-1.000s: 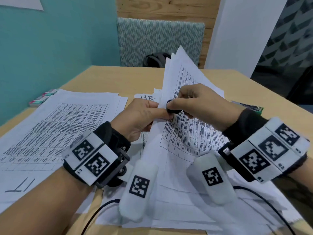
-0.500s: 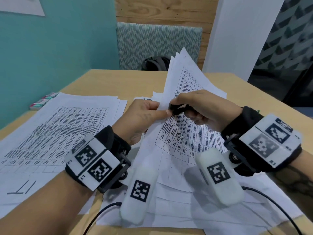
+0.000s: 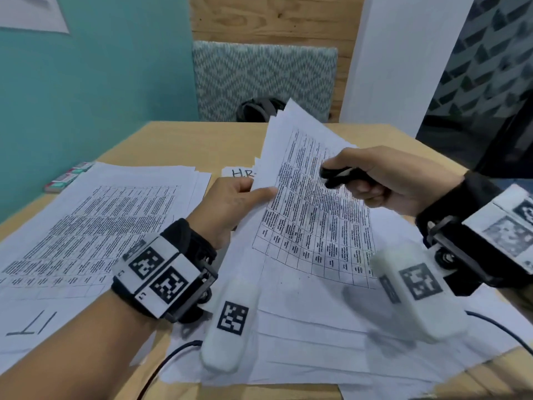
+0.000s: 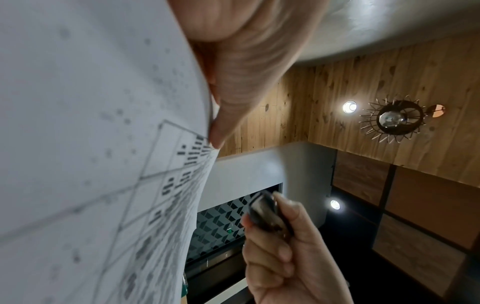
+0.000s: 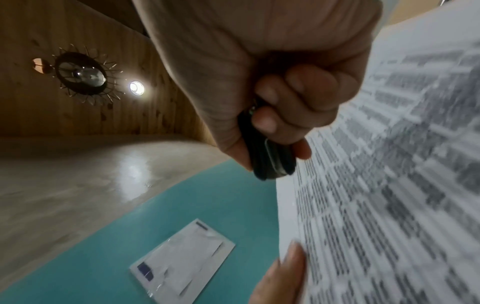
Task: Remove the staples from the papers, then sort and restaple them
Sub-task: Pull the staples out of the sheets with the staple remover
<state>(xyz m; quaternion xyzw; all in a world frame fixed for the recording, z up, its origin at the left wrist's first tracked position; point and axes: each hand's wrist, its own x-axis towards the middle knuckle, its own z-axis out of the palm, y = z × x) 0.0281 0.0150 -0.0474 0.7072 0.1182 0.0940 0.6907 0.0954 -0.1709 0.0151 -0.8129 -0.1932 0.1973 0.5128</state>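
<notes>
My left hand [image 3: 239,197] pinches the left edge of a lifted sheaf of printed table sheets [image 3: 305,203], thumb on top; the same sheets [image 4: 91,144] fill the left wrist view and the sheets [image 5: 389,185] show at the right of the right wrist view. My right hand [image 3: 375,180] is off to the right of that edge, over the sheets, fingers curled round a small black staple remover [image 3: 337,177]. The remover [image 5: 267,160] pokes out below the fist, and the remover [image 4: 265,211] is seen apart from the paper edge. No staple is visible.
A pile of sheets marked "IT" [image 3: 86,235] lies at the left on the wooden table [image 3: 184,145]. A sheet marked "HR" [image 3: 239,173] lies behind my left hand. More loose sheets [image 3: 317,342] lie under both wrists. Small staple boxes [image 3: 69,177] sit by the teal wall.
My right hand has pulled the staple remover away from the sheets' left edge, rightward. My left hand keeps its pinch on the sheets, which now tilt flatter.
</notes>
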